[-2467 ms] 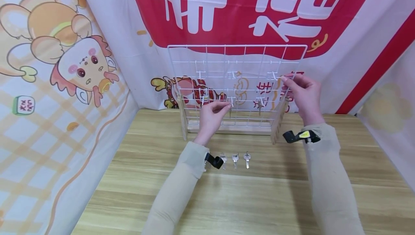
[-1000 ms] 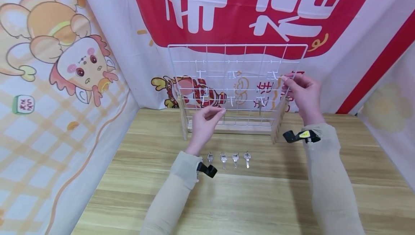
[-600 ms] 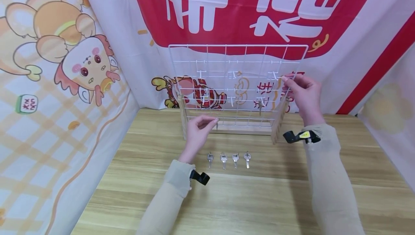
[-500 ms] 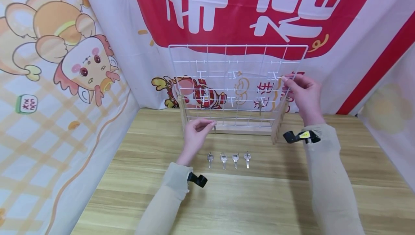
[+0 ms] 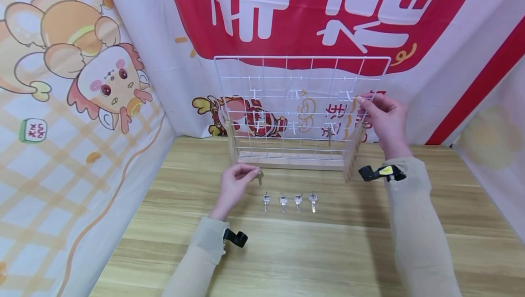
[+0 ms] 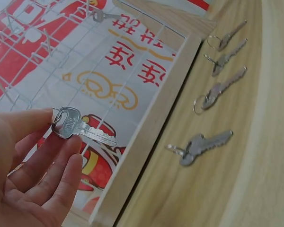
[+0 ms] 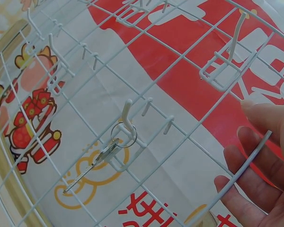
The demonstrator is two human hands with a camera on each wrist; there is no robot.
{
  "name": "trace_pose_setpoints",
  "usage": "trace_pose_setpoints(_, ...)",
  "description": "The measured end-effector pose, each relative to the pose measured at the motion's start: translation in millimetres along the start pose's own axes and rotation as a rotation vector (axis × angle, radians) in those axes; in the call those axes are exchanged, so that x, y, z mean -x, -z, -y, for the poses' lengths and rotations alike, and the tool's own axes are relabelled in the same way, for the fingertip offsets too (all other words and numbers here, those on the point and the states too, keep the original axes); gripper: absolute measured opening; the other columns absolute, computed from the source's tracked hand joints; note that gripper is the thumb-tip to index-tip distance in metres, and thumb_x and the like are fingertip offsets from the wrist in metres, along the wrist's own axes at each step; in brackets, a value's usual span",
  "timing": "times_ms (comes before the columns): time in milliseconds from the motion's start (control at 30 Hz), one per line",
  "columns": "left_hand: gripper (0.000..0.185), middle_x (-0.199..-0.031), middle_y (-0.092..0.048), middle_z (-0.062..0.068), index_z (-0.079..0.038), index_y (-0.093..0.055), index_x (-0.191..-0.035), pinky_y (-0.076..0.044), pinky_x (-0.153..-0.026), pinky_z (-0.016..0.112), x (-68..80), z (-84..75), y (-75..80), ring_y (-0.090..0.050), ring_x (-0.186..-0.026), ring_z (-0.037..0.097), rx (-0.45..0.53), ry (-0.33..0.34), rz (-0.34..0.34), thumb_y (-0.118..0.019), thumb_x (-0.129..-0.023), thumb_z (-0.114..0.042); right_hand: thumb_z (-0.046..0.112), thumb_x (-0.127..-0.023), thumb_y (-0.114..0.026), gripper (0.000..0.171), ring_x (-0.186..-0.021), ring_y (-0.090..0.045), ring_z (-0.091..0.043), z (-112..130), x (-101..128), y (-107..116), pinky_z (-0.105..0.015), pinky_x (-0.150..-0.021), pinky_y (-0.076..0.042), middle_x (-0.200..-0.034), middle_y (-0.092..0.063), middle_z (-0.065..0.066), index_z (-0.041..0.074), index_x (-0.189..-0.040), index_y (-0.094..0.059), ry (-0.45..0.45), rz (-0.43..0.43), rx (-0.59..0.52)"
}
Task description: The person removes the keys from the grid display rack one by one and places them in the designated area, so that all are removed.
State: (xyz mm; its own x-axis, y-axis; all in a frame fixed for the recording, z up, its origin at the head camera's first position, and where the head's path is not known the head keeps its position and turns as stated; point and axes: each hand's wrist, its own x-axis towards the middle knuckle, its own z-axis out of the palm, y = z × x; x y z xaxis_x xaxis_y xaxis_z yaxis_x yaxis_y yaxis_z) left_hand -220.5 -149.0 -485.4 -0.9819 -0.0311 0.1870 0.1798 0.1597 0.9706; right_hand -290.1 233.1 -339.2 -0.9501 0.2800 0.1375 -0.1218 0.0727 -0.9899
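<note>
Head view: my left hand (image 5: 234, 183) pinches a key (image 5: 259, 177) just above the table (image 5: 328, 251), near four keys (image 5: 289, 201) lying in a row; my right hand (image 5: 385, 121) grips the wire rack (image 5: 301, 105) at its edge. Left wrist view: thumb and fingers (image 6: 61, 156) curl round the key's head. Right wrist view: one key (image 7: 97, 163) hangs on a hook (image 7: 127, 113). I'd judge it best to keep steadying the rack and lower the key gently beside the row.
</note>
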Motion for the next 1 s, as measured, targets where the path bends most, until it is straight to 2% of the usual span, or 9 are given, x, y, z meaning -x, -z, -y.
trace_pose_setpoints(200,0.012,-0.096,-0.075,0.003,-0.01,-0.077,-0.099,-0.059,-0.079,0.029,5.5,7.1,9.0,-0.07,-0.087,0.021,-0.094,0.066,0.038,-0.081,-0.089,-0.014,0.046,-0.08,-0.083,0.052,-0.103,-0.064,-0.019,0,0,0,-0.021,-0.082,-0.056,-0.121,-0.067,-0.007,0.018,-0.123,-0.075,-0.007,0.005,-0.009)
trace_pose_setpoints(567,0.008,-0.089,-0.074,0.004,-0.005,-0.076,-0.095,-0.059,-0.072,0.03,15.4,23.1,18.3,-0.07,-0.08,0.021,-0.227,0.143,0.127,-0.079,-0.088,-0.006,0.046,-0.079,-0.083,0.052,-0.102,-0.066,-0.02,2,1,0,-0.021,-0.083,-0.056,-0.121,-0.067,-0.007,0.019,-0.123,-0.075,-0.017,0.017,-0.01)
trace_pose_setpoints(900,0.007,-0.087,-0.072,-0.003,-0.01,-0.076,-0.094,-0.057,-0.075,0.032,19.3,24.7,20.4,-0.067,-0.08,0.015,-0.359,0.175,0.162,-0.08,-0.089,-0.013,0.045,-0.079,-0.084,0.051,-0.101,-0.067,-0.019,2,1,0,-0.021,-0.083,-0.056,-0.12,-0.067,-0.007,0.019,-0.122,-0.075,-0.026,0.014,-0.038)
trace_pose_setpoints(1000,0.008,-0.087,-0.072,-0.003,-0.011,-0.077,-0.093,-0.057,-0.077,0.034,19.0,26.1,19.1,-0.066,-0.081,0.014,-0.407,0.166,0.17,-0.081,-0.088,-0.015,0.045,-0.079,-0.084,0.051,-0.101,-0.067,-0.019,1,1,0,-0.021,-0.083,-0.056,-0.121,-0.067,-0.007,0.019,-0.122,-0.075,-0.026,0.015,-0.038)
